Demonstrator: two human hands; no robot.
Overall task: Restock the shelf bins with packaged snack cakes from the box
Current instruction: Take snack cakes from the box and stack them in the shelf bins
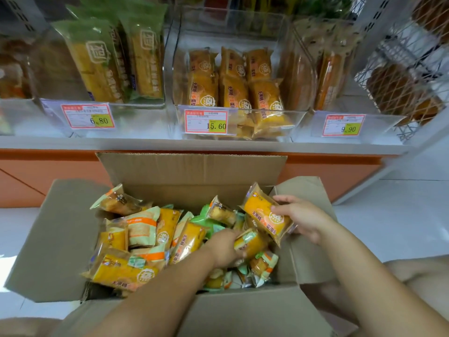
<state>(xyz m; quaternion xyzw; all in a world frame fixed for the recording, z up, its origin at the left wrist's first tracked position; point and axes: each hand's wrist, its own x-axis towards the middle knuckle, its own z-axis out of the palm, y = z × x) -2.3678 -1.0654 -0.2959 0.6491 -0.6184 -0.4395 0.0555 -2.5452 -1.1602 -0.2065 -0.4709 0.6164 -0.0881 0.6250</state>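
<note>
An open cardboard box [194,171] on the floor holds several packaged snack cakes in yellow, orange and green wrappers. My right hand [301,216] holds a yellow snack cake packet [263,211] just above the box's right side. My left hand [224,246] reaches down into the pile and its fingers curl round another yellow packet [250,243]. On the shelf above, the middle clear bin [291,120] with the 15.60 price tag holds several matching yellow packets [233,88].
A left bin [145,103] holds long green-topped cakes behind a 6.80 tag. A right bin [379,122] with a 9.90 tag holds orange packets. A wire basket [408,76] hangs at the far right. The white shelf edge [73,142] runs above the box.
</note>
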